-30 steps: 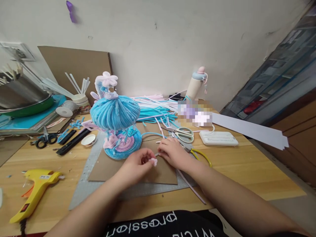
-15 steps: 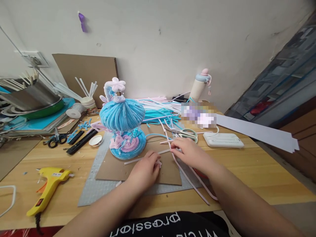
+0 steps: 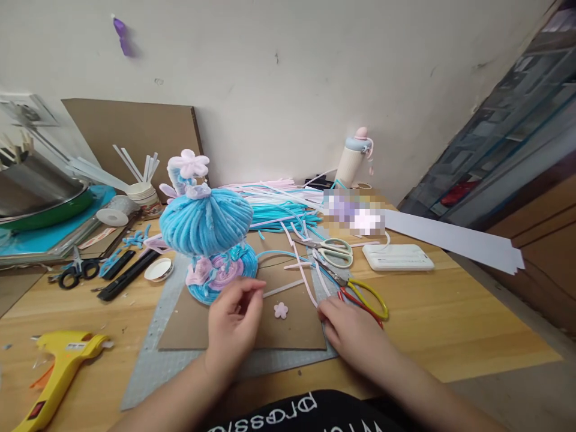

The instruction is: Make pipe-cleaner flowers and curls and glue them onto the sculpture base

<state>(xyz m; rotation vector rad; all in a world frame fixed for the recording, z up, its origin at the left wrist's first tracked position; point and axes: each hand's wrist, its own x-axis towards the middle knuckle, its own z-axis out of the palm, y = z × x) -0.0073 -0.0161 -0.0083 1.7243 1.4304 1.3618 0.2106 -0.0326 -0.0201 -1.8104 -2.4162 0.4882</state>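
Note:
My left hand (image 3: 236,318) hovers over the cardboard, in front of the blue and pink pipe-cleaner lantern (image 3: 206,222). Its fingers are bent and apart, with nothing seen in them. My right hand (image 3: 353,327) is closed at the cardboard's right edge, on the lower end of a pink pipe cleaner (image 3: 305,279). A small pink flower (image 3: 281,310) lies on the cardboard between my hands. Behind it rests a translucent glue stick (image 3: 283,288). Scissors with red and yellow handles (image 3: 360,294) lie just beyond my right hand.
A yellow glue gun (image 3: 67,366) lies at the left front. Black-handled scissors (image 3: 80,269) and a shallow white cup (image 3: 158,270) are behind it. Blue pipe cleaners (image 3: 283,216) are heaped at the back. Pale-green-handled scissors (image 3: 337,252), a white power bank (image 3: 398,257) and a bottle (image 3: 353,159) stand or lie rightward.
My left hand has let go of the small pink flower and moved left. My right hand has come nearer to me, off the glue stick's end. The view has swung slightly right.

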